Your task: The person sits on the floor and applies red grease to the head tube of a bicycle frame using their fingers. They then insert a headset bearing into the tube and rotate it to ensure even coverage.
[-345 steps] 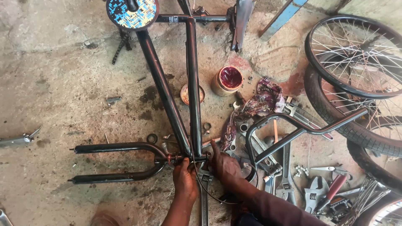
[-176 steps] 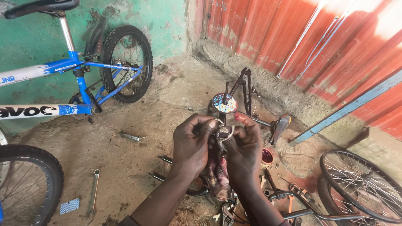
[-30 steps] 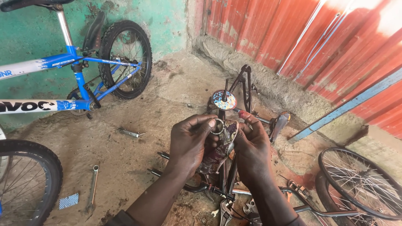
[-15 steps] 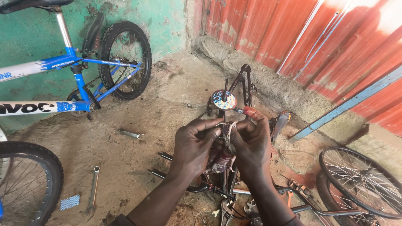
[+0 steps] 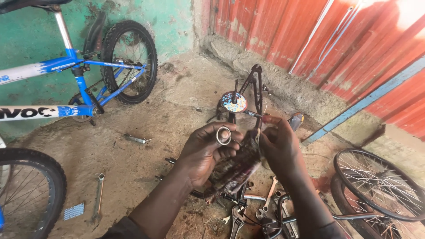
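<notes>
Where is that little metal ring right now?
The metal ring sits mid-frame in the head view, pinched in the left hand's fingertips, just left of the dirty rag and the right hand.

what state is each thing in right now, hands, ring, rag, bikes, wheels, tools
left hand: shut on metal ring, also grips the rag
metal ring: held up at fingertips, open end toward camera
rag: dirty, bunched between both hands
right hand: closed on the rag's top end
blue bicycle: upright by green wall
dark bike frame: stripped, wheels off
loose wheel: lying flat
wrench: lying on floor
</notes>
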